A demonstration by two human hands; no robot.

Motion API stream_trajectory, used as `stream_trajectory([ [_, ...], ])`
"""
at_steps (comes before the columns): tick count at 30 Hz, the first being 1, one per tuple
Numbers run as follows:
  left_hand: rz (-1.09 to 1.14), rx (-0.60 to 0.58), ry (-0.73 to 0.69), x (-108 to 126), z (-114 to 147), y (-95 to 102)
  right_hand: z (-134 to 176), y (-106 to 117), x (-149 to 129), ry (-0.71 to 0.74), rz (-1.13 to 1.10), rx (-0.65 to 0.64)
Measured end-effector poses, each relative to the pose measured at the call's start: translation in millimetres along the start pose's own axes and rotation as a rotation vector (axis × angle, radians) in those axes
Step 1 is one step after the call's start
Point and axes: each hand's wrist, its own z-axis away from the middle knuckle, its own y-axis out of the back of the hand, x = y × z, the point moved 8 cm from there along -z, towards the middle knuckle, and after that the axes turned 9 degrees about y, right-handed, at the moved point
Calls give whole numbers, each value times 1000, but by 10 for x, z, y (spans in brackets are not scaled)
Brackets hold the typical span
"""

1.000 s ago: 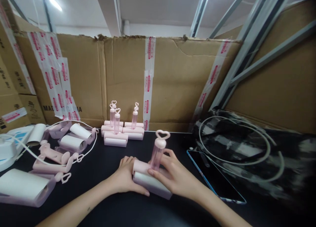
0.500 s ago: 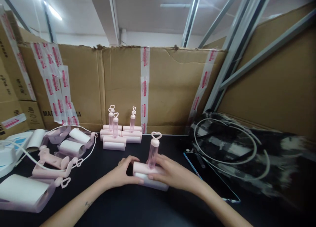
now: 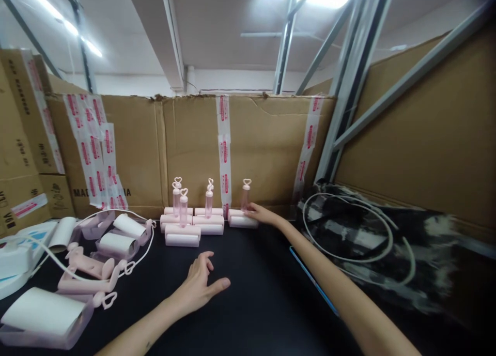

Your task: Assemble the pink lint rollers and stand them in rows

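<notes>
At the back of the black table, a pink lint roller [image 3: 241, 219] stands upright with its clear handle and heart-shaped loop on top. My right hand [image 3: 261, 214] has its fingers closed round the handle's base and the roller's right end; part of the grip is hidden. My left hand [image 3: 199, 283] hovers over the middle of the table, fingers apart, holding nothing. To the left of the gripped roller, several similar lint rollers [image 3: 183, 237] stand grouped with their heart loops up.
Loose pink roller parts [image 3: 91, 265] and white paper rolls [image 3: 42, 312] lie at left, beside a white power strip [image 3: 23, 263] and its cable. A blue-edged flat device [image 3: 313, 281] lies under my right forearm. Black-and-white plastic wrap [image 3: 422, 258] and a coiled cable are at right. Cardboard [image 3: 194, 149] walls the back.
My right hand has carried the lint roller from the table's middle to the back, right of the others. My left hand has let go of it and stayed nearer me. The view has tilted up.
</notes>
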Motion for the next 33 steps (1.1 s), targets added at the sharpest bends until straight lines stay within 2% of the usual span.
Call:
stream_trajectory([
  [4,-32,-15,-6,44,9,10,-125,-88,-87,-40,43,197],
  [6,-72,-32,-13,108,36,41,-70,-90,-167,-73,54,325],
  [9,-226,-138,-82,314,201,108,131,-70,-400,-66,43,492],
  [11,-335,-190,-146,484,420,237,296,-73,-674,31,13,534],
  [14,-338,-137,-139,592,831,648,553,-102,-1269,264,-40,491],
  [16,-358,-22,-46,449,1103,1027,720,-178,-1852,542,-66,373],
  [19,-477,256,140,-33,1493,1693,917,-391,-2720,870,-6,169],
  [21,-603,455,278,-416,1753,2106,969,-594,-3222,1032,15,57],
  [23,-661,616,417,-765,2004,2410,916,-808,-3616,1109,4,13],
  [24,-640,614,437,-903,2082,2462,850,-916,-3772,1116,-5,10],
  [27,-431,562,437,-1156,2228,2434,555,-1217,-4086,1052,-36,42],
  [30,-287,536,485,-1236,2317,2307,339,-1440,-4246,1032,1,48],
  [33,-244,525,501,-1217,2373,2186,330,-1506,-4252,1052,50,25],
])
